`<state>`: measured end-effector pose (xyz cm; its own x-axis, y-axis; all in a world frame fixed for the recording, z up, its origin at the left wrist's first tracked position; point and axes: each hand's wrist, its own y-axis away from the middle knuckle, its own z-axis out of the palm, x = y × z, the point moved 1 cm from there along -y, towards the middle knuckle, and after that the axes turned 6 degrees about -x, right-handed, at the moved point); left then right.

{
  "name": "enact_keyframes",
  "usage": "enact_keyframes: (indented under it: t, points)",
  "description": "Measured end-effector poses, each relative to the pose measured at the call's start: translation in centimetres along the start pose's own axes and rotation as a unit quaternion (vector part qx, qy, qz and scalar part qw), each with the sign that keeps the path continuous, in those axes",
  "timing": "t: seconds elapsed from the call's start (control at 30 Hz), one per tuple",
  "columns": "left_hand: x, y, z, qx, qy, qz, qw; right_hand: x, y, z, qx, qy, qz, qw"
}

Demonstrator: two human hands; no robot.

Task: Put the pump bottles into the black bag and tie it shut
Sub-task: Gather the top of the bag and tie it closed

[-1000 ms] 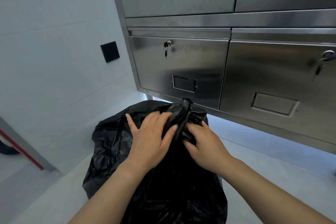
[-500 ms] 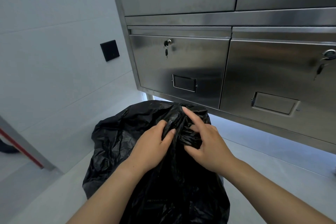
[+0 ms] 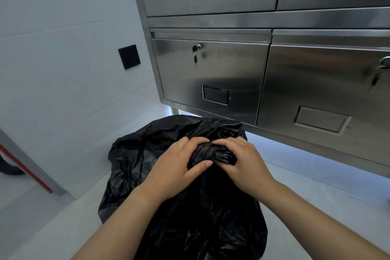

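Note:
A full black plastic bag (image 3: 147, 160) stands on the pale floor in front of me. Its gathered neck (image 3: 213, 153) is twisted into a thick bunch at the top. My left hand (image 3: 175, 167) grips the bunch from the left, thumb underneath. My right hand (image 3: 247, 162) holds it from the right, fingers curled over the plastic. The fingertips of both hands meet over the bunch. No pump bottles are visible; the bag hides whatever is inside.
A stainless steel cabinet (image 3: 211, 74) with locked drawers rises just behind the bag, keys hanging in the locks (image 3: 196, 48). A white tiled wall with a black square plate (image 3: 129, 56) is at the left. A grey post with a red stripe (image 3: 27, 171) stands lower left.
The upright tail of the bag's neck has been folded down and bunched between both hands. My hands have closed in together over it.

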<state>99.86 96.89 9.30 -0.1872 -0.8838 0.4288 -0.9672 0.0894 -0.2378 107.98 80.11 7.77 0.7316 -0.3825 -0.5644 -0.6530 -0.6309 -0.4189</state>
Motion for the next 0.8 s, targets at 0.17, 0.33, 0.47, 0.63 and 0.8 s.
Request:
enact_keyframes:
  t: [0.17,0.33,0.47,0.63,0.8]
  points:
    - [-0.1,-0.1,-0.4,0.009,-0.006,0.014,1.000,0.2,-0.1,-0.1,-0.014,-0.033,-0.011,0.999]
    - [0.1,-0.1,-0.3,0.023,-0.018,0.017,0.999,-0.1,0.1,-0.2,-0.038,-0.117,0.036,0.992]
    - [-0.1,-0.1,-0.3,0.019,0.051,-0.001,0.999,-0.4,-0.1,-0.5,-0.075,-0.210,0.066,0.973]
    - [0.0,-0.1,-0.2,0.000,0.214,-0.067,0.974,-0.4,-0.4,-1.1,-0.106,-0.325,0.088,0.936]
    - [0.2,-0.1,-0.6,-0.015,0.317,-0.105,0.942,-0.5,-0.3,-1.3,-0.099,-0.273,0.070,0.954]
